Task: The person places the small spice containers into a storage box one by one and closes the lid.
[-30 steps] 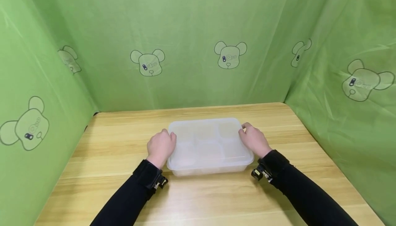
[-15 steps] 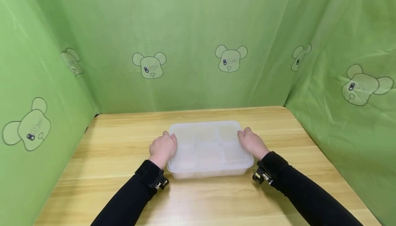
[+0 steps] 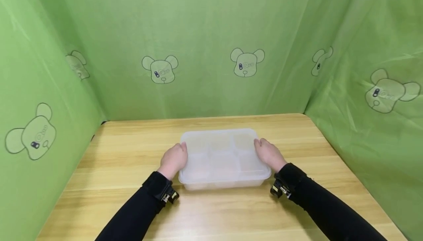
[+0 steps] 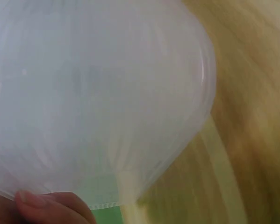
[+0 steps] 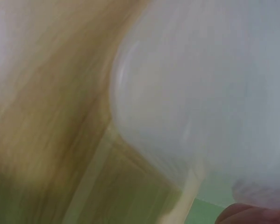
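Observation:
A translucent white plastic food container with its lid on stands in the middle of the head view, and compartment dividers show faintly through the lid. My left hand grips its left edge, thumb along the rim and fingers curled out of sight below. On the opposite side my right hand holds the right edge in the same way. In the left wrist view the thumb lies at the rim. The right wrist view shows part of a finger at the edge, with another blurred through the plastic.
The container is over a light wood-grain table. Green curtains printed with bear heads enclose the table at the back and both sides. A small camera is strapped to each black-sleeved wrist.
The head view has tilted slightly, so everything sits a little lower. My left fingers have curled further under the container's edge; the right hand keeps its hold.

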The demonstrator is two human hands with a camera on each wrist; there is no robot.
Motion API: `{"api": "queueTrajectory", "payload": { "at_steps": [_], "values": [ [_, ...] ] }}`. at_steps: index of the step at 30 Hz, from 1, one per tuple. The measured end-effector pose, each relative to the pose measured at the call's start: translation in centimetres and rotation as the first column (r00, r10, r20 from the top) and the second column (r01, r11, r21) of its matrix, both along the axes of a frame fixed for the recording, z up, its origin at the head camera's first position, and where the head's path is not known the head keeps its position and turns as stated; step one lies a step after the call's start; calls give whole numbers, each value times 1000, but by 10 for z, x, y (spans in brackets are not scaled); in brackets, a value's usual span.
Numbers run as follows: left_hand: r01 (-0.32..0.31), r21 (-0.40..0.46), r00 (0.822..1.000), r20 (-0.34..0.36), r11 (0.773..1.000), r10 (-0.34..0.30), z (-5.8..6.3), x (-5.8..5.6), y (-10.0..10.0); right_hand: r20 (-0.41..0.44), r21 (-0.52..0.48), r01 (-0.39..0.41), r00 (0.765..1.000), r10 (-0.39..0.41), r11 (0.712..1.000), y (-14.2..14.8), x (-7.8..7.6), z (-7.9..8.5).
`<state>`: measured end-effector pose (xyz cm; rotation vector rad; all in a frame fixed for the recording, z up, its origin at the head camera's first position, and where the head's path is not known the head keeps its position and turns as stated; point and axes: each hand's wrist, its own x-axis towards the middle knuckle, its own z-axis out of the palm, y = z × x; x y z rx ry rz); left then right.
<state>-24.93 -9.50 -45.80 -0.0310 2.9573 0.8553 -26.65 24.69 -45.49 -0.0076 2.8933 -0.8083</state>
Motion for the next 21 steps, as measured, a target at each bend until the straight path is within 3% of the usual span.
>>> {"api": "queueTrajectory", "payload": {
  "at_steps": [7,21],
  "values": [
    [-18,118,1000,8,993,17,-8,1,-1,25,-46,11,1000,-10,999,1,2,-3],
    [-11,208,1000,-11,978,14,-12,-4,-6,35,-116,2,999,2,993,4,-1,-4]
  ]
}}
